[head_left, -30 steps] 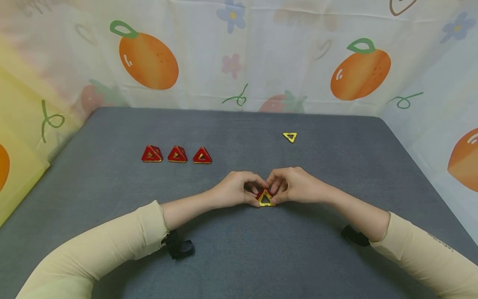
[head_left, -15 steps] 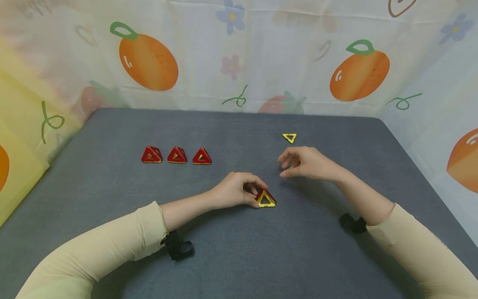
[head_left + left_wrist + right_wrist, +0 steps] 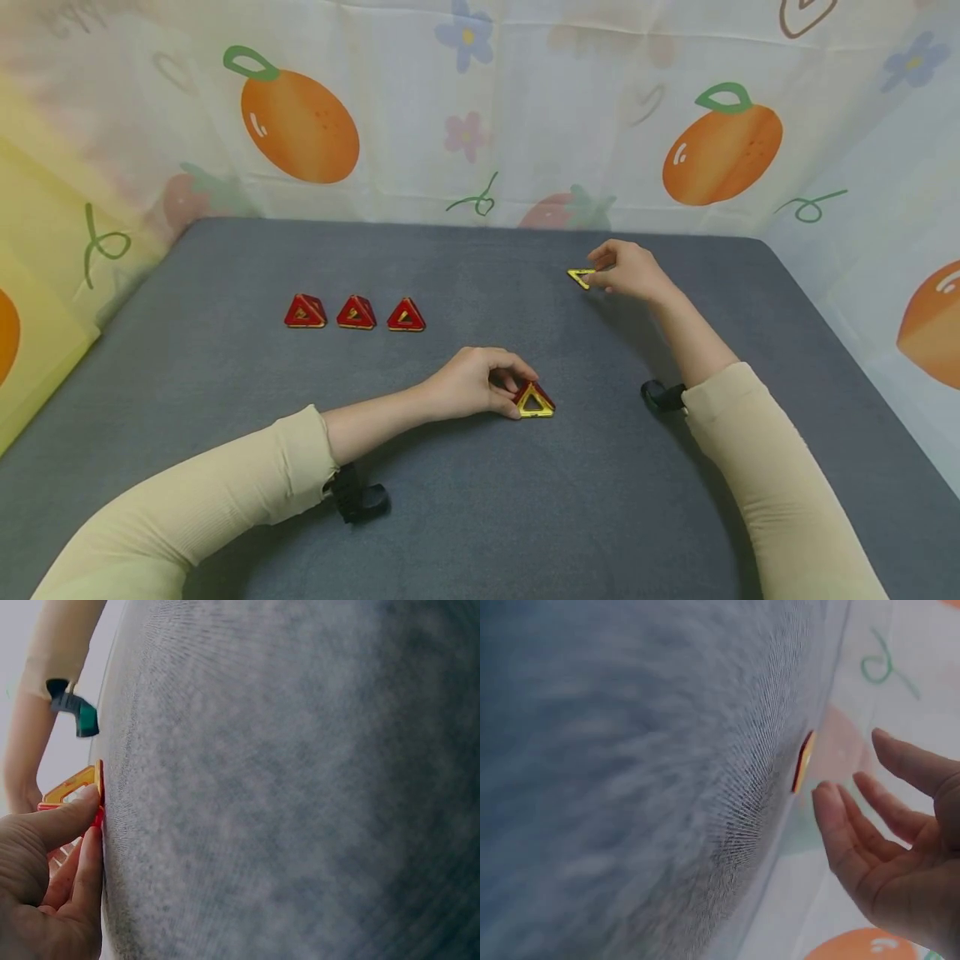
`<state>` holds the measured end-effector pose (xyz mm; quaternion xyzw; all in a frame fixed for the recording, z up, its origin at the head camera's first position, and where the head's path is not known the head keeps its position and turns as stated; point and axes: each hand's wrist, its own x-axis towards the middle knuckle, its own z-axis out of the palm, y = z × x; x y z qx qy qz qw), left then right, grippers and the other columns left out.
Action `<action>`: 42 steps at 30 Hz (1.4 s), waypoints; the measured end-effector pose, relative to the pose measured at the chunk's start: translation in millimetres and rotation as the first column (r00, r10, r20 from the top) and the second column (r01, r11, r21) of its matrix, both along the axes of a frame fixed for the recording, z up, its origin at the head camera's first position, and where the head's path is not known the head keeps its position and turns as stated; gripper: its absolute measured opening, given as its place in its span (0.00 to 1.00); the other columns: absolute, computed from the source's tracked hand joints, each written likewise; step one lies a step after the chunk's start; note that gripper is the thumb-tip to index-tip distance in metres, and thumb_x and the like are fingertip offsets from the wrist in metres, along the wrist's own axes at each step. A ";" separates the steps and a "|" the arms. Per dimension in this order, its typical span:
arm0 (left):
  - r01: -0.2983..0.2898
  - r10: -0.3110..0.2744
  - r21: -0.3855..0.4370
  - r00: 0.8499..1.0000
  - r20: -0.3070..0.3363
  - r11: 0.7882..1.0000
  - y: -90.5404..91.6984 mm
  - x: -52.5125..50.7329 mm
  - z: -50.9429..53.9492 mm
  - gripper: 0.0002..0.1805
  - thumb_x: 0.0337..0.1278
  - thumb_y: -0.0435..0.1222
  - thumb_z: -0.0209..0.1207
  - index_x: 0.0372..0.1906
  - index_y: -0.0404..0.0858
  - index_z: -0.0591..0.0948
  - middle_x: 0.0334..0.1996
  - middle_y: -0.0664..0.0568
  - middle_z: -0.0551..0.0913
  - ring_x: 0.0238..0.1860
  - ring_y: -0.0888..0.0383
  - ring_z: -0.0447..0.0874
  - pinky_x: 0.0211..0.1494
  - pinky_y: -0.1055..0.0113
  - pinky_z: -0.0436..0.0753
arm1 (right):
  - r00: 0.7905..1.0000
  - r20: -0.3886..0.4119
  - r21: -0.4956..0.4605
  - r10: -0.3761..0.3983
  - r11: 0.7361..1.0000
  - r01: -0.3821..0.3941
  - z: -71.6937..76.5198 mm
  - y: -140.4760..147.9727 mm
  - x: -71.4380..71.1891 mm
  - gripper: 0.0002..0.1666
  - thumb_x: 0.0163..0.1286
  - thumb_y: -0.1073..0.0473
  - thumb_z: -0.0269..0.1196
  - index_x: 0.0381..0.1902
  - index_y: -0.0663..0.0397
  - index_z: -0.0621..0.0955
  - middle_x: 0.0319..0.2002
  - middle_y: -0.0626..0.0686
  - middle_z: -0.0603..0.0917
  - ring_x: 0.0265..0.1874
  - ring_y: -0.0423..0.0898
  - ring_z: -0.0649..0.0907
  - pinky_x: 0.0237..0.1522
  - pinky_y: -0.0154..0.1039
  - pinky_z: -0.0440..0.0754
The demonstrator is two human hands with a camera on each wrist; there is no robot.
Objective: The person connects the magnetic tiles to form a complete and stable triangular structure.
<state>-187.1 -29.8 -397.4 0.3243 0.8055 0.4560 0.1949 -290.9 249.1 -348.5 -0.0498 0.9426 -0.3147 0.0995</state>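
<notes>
My left hand (image 3: 472,382) holds a small pyramid (image 3: 535,413) of magnetic triangle tiles on the table, a yellow open triangle facing me and red ones at its sides. The left wrist view shows thumb and fingers pinching this pyramid (image 3: 71,782). At the far right of the table my right hand (image 3: 628,270) hovers by a flat yellow triangle tile (image 3: 575,272), partly covering it in the head view. From the right wrist, the tile (image 3: 804,761) lies just off the fingertips of that hand (image 3: 900,862), thumb and fingers spread with a gap to it.
Three finished-looking red pyramids stand in a row left of centre: the leftmost pyramid (image 3: 305,312), the middle pyramid (image 3: 356,313) and the right pyramid (image 3: 406,316). A fruit-patterned curtain (image 3: 525,100) hangs behind the grey table (image 3: 465,517).
My right hand has let go of the pyramid and moved away, up and right, to the yellow tile. The left hand has stayed on the pyramid.
</notes>
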 end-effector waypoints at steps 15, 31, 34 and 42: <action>0.000 0.000 -0.002 1.000 0.012 1.000 0.3 -0.6 -1.8 0.25 0.45 0.30 0.74 0.53 0.41 0.84 0.44 0.46 0.85 0.40 0.63 0.84 0.42 0.75 0.85 | 0.998 0.070 0.065 0.002 0.998 -0.006 -20.3 9.4 -28.0 0.35 0.70 0.52 0.63 0.68 0.65 0.68 0.67 0.70 0.68 0.65 0.65 0.70 0.64 0.58 0.72; 0.003 -0.003 0.003 1.000 0.019 1.000 0.2 -2.5 -3.3 0.24 0.46 0.29 0.73 0.53 0.39 0.84 0.47 0.46 0.86 0.41 0.63 0.83 0.43 0.75 0.85 | 1.000 0.004 0.072 -0.029 0.997 0.028 -23.6 8.0 -23.8 0.30 0.66 0.54 0.67 0.58 0.67 0.71 0.58 0.68 0.74 0.51 0.60 0.75 0.50 0.52 0.76; 0.001 -0.002 0.003 1.000 0.024 1.000 0.0 -2.1 -3.0 0.24 0.45 0.29 0.73 0.53 0.39 0.84 0.47 0.46 0.85 0.41 0.63 0.83 0.43 0.75 0.85 | 0.999 -0.013 0.073 -0.040 0.996 0.041 -23.3 7.6 -22.9 0.30 0.65 0.54 0.68 0.56 0.67 0.71 0.53 0.66 0.75 0.44 0.57 0.75 0.45 0.47 0.75; 0.002 -0.002 0.002 1.000 0.027 1.000 0.0 -1.8 -3.9 0.24 0.46 0.28 0.73 0.53 0.39 0.83 0.47 0.46 0.85 0.40 0.64 0.82 0.43 0.75 0.85 | 0.995 -0.035 0.036 -0.093 0.995 0.094 -22.7 6.3 -22.1 0.30 0.61 0.57 0.71 0.55 0.64 0.72 0.42 0.59 0.81 0.35 0.49 0.80 0.39 0.40 0.78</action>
